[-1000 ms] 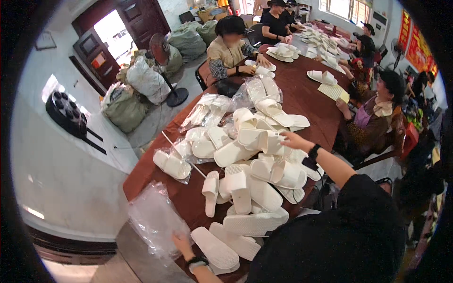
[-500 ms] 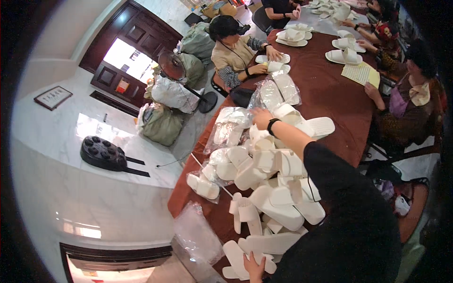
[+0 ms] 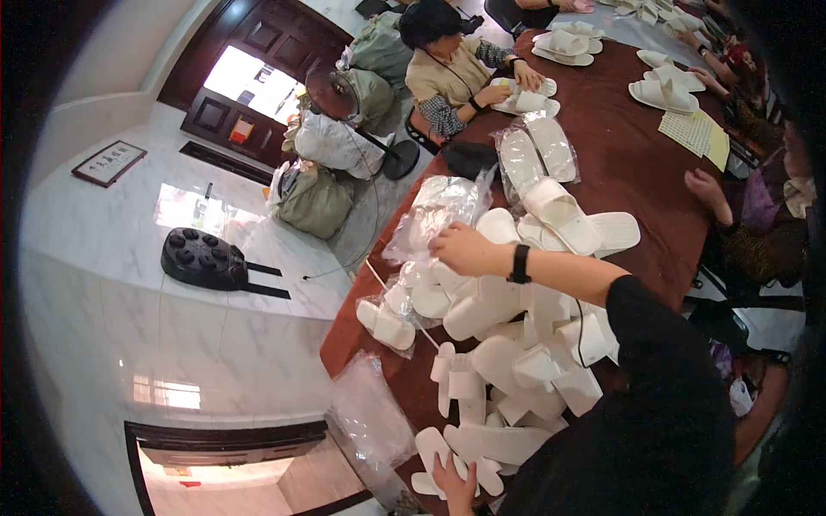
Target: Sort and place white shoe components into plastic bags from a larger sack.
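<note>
A heap of white slippers [image 3: 499, 361] covers the near part of the table. My right hand [image 3: 469, 249] reaches across it, its fingers closed on the lower edge of a clear plastic bag of slippers [image 3: 440, 206]. How far the fingers wrap round the film is hard to see. At the bottom of the view, my left hand [image 3: 456, 483] grips a white slipper [image 3: 432, 445], fingers apart over it, beside other loose slippers. Another bagged pair [image 3: 538, 150] lies beyond the heap, and a small bagged pair [image 3: 385, 325] sits by the table's left edge.
Flat clear plastic bags [image 3: 372, 408] hang over the near left table edge. Across the brown tablecloth [image 3: 615, 155], a person [image 3: 447, 77] handles slippers. More people sit along the right side near yellow sheets [image 3: 695, 136]. A standing fan [image 3: 331, 93] and stuffed sacks [image 3: 314, 202] stand left.
The whole view has shifted, moving the scene rightward. My right hand has come down and left from beside the bagged slippers onto the bag's edge. My left hand stays at the near slipper.
</note>
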